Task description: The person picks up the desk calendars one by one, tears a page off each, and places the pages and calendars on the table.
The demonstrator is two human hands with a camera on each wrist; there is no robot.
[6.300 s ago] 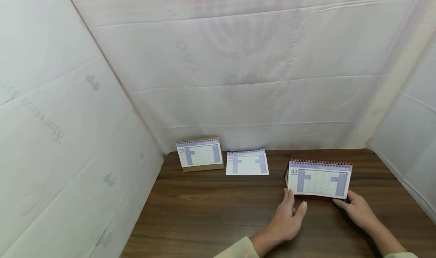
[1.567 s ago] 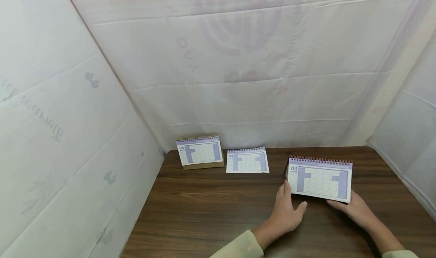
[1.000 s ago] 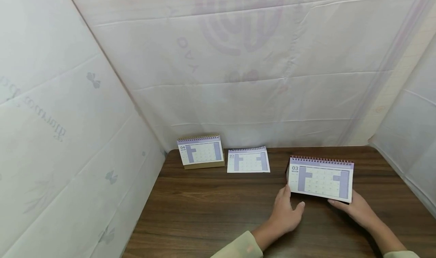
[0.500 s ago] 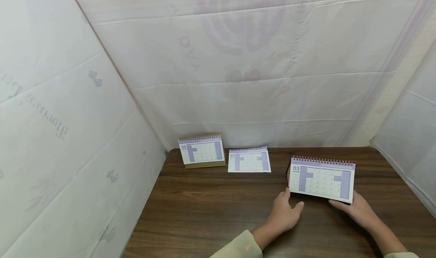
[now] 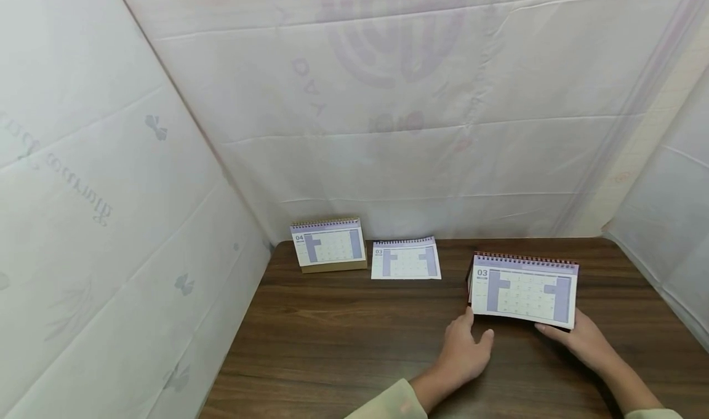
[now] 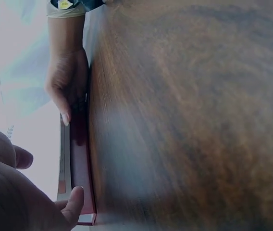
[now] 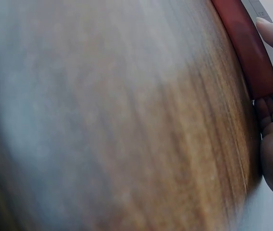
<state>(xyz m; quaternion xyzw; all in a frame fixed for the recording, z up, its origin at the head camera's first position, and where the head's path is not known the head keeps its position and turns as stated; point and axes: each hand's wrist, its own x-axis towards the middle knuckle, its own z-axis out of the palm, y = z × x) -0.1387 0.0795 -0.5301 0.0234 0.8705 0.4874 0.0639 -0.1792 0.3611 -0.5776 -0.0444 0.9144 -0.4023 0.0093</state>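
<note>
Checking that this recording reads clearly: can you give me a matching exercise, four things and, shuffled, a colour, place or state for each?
1. Left calendar
2. Middle calendar
3. Right calendar
4. Tabletop

A. dark brown, wood-grained
B. red base, between left hand and right hand
C. tan base, shows 04
D. shows 03, untouched

Pairs: 1-C, 2-D, 3-B, 4-A

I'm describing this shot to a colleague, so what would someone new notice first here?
Probably the red-based calendar marked 03, on the right of the table, with the right hand gripping its lower right corner and the left hand touching its left side. Next, likely the 04 calendar at the far left and, between the two, a second 03 calendar.
</note>
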